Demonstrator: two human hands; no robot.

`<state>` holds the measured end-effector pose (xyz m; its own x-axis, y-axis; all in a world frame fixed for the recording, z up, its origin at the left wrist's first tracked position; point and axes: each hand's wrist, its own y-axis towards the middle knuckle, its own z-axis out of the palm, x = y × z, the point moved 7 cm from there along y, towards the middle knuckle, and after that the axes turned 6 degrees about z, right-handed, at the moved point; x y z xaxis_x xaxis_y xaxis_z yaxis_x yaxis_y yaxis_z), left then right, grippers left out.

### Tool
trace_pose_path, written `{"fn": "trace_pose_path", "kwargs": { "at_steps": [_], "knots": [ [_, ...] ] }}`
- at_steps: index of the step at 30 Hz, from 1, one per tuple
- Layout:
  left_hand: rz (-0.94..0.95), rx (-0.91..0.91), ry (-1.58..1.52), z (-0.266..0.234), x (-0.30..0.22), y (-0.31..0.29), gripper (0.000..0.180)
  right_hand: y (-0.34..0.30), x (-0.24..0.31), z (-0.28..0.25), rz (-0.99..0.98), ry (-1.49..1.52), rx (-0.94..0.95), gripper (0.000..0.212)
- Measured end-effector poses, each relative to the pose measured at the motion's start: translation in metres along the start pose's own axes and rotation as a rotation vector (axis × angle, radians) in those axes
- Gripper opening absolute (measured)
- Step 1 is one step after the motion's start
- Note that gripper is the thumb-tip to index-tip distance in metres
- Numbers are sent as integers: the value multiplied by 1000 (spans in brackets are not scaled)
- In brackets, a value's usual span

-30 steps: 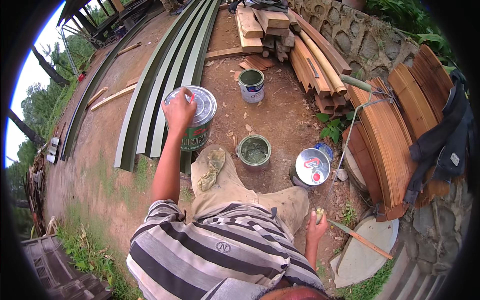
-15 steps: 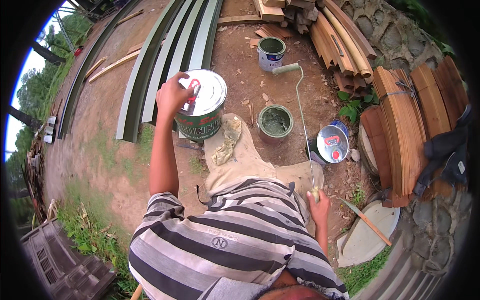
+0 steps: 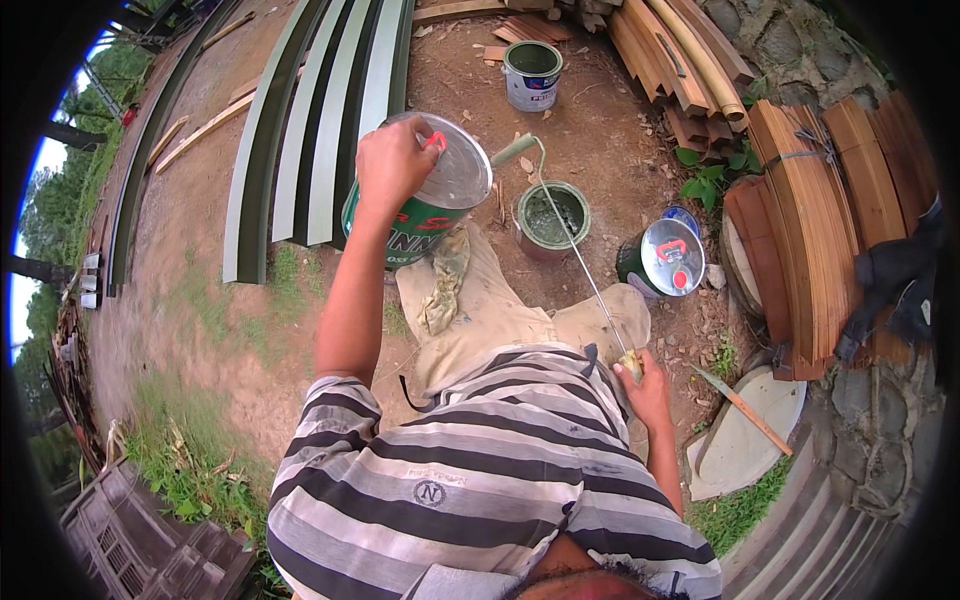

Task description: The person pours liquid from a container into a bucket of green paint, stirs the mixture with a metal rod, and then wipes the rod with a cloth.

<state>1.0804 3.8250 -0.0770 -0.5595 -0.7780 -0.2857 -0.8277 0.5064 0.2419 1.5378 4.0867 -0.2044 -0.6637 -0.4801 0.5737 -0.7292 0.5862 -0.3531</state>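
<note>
My left hand [image 3: 393, 165] grips the red handle on top of a large green tin can [image 3: 458, 178] with a silver lid. The can is tilted, its lid leaning to the right, above my left thigh. In my right hand [image 3: 648, 388] is the handle of a paint roller [image 3: 514, 150] with a long, thin metal rod. The rod crosses above an open paint bucket [image 3: 545, 250] of dark green paint, and the green-stained roller head hangs beyond its far left side, close to the can. A stained cloth [image 3: 443, 288] lies on my left thigh.
Beside my right knee stands another green can [image 3: 672, 257] with a red handle. Farther ahead is an open white paint bucket [image 3: 532, 92]. Long metal channels [image 3: 300, 150] lie at left, stacked timber [image 3: 800, 230] at right. A wooden-handled blade [image 3: 745, 410] rests on a pale slab.
My left hand has moved right with the can and tilted it. The roller head has swung left, from near the white bucket to beside the can. The whole view has shifted slightly.
</note>
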Motion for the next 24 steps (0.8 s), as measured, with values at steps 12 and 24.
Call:
{"fn": "trace_pose_path", "kwargs": {
  "at_steps": [12, 24],
  "knots": [
    [383, 348, 384, 178, -156, 8, 18, -39, -35, -44, 176, -149, 128, 39],
    [349, 238, 418, 184, -168, 36, 15, -35, -41, -53, 163, -173, 188, 38]
  ]
}}
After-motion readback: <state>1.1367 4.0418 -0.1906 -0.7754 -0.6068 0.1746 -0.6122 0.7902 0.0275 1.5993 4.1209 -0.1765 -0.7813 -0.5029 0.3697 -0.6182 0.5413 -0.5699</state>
